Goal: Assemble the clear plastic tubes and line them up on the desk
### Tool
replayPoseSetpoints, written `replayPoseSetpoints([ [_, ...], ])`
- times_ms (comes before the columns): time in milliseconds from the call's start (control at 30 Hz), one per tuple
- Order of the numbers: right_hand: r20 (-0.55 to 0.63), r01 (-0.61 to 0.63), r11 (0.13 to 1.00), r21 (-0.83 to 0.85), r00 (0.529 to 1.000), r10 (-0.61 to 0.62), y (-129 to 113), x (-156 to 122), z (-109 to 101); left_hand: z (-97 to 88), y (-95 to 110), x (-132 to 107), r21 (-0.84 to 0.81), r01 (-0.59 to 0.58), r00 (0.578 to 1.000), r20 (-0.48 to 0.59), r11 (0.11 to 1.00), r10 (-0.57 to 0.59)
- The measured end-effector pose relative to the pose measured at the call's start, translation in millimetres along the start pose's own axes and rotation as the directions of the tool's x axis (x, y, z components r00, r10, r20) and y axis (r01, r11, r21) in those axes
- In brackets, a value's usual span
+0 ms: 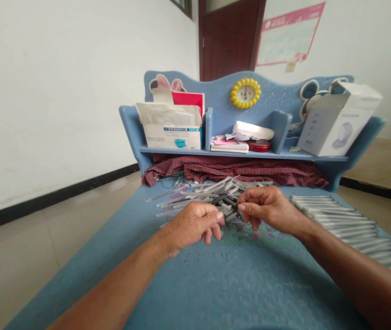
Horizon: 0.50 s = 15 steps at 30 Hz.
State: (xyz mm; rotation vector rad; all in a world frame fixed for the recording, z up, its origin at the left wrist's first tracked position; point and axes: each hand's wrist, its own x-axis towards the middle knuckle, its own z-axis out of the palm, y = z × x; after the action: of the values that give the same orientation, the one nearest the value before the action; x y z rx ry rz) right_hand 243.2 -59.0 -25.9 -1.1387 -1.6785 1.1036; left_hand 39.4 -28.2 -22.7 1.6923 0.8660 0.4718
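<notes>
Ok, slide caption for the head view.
Left hand and right hand at a jumble of pen-like pieces, neat row at right.

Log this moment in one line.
left hand: at pen pile; right hand: at pen pile; grips: unclear; pen row: right of pile, on blue desk

Tabletop (pixel 209 284): pile of pen-like pieces (pixel 212 196), far centre; row of similar pieces (pixel 350 229), right. Cloth (pixel 236 168): behind pile, beneath shelf (pixel 285 155). Shelf: mask box (pixel 171 136), left; carton (pixel 333 123), right.

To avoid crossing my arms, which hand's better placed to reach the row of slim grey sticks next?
Probably your right hand: its forearm passes beside that row of slim grey sticks. Your left hand is farther off, near the jumbled grey sticks.
</notes>
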Motion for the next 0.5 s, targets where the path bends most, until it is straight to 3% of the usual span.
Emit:
replayPoseSetpoints([
  [167,0.059,-0.032,0.997,-0.065,0.998,0.036,6.2,0.3,7.0,-6.8,0.3,2.1,-0.381,-0.056,0.994,-0.113,0.923,0.014],
  [333,0.243,-0.053,0.975,-0.217,0.964,0.106,18.3,-0.5,16.1,-11.0,-3.8,5.1,-0.539,-0.078,0.984,-0.175,0.839,-0.021],
  [400,0.279,0.029,0.93,-0.366,0.957,0.08,20.4,-0.1,17.0,-11.6,-4.9,6.0,-0.571,-0.09,0.982,-0.189,0.816,-0.023],
  [500,0.284,0.154,0.772,-0.617,0.958,0.036,19.3,1.4,16.4,-12.5,-5.8,7.0,-0.594,-0.11,0.978,-0.206,0.797,-0.018],
])
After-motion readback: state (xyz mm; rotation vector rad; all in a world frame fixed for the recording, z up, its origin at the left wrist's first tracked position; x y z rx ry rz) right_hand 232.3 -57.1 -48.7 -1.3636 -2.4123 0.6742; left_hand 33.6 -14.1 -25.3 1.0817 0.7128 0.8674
